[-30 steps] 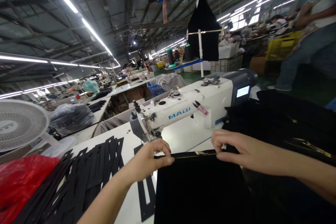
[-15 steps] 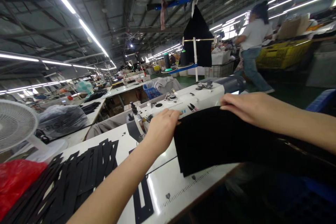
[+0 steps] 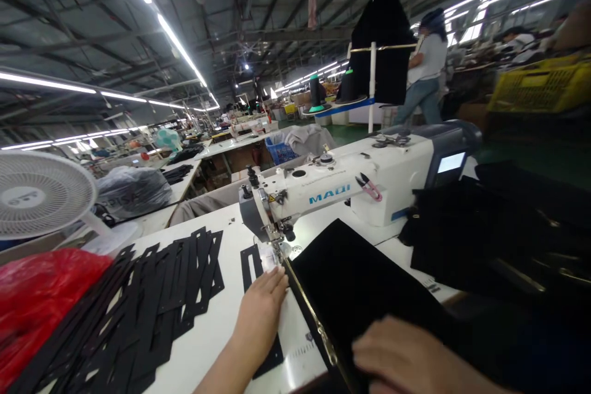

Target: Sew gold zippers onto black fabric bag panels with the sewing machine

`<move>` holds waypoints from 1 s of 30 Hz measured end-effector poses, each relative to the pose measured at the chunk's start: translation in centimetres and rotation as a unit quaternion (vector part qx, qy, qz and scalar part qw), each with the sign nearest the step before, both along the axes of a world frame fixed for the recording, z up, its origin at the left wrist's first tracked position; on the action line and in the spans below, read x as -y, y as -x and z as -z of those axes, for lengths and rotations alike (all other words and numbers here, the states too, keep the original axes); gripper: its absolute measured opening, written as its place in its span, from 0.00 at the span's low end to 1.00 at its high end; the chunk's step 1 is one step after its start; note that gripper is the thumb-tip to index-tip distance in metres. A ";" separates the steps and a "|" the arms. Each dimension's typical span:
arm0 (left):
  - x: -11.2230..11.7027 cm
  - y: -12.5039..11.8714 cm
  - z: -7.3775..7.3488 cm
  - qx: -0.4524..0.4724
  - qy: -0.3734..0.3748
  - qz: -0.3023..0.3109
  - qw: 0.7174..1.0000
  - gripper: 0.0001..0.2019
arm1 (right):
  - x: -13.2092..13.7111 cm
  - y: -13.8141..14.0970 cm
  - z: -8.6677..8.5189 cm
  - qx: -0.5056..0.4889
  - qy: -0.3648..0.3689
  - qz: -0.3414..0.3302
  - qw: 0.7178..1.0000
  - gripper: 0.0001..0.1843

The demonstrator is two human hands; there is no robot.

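On the white desk (image 3: 207, 326), black fabric (image 3: 364, 271) lies with its zipper edge (image 3: 307, 305) running near-to-far toward the presser foot (image 3: 278, 241). My left hand (image 3: 261, 311), fingers flat, touches its far corner. My right hand (image 3: 401, 357) lies flat, fingers extended, on its near end.

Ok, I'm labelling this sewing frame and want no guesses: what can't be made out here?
All in the head view:
Right hand: blurred and cut by the bottom edge, so its hold on the black cloth is unclear.
Needle area: too small, crowded by parts of the machine.
Screen: readout too small.
Dark pile: folds lost in shadow.
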State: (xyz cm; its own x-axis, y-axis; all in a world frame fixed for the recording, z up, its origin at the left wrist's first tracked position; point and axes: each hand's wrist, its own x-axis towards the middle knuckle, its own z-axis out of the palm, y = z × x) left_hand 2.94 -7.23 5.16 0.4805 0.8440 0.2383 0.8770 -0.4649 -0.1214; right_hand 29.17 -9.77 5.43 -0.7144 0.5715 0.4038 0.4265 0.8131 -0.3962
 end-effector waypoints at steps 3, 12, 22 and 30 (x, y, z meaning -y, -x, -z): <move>1.7 -1.2 -0.1 0.040 0.068 -0.029 0.996 0.30 | -6.0 -1.7 -0.5 -0.046 0.017 0.233 0.971 0.13; -0.5 -2.8 -1.3 0.028 0.226 -0.058 0.972 0.65 | -15.6 -2.3 1.1 0.004 0.194 0.338 0.921 0.13; -1.2 -2.9 -1.0 0.024 0.208 -0.054 0.976 0.65 | -13.3 -3.7 1.4 0.066 0.177 0.381 0.905 0.10; 0.4 -3.5 0.1 0.014 0.171 -0.045 0.984 0.57 | -5.3 -7.4 0.8 -0.031 0.258 0.321 0.911 0.22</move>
State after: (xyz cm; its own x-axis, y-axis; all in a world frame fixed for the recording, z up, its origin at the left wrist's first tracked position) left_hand 6.46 -7.63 5.11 0.3969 0.9162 -0.0552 0.9174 -0.3942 0.0546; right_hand 36.54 -4.51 4.67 -0.1518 0.9884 -0.0090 0.7123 0.1031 -0.6943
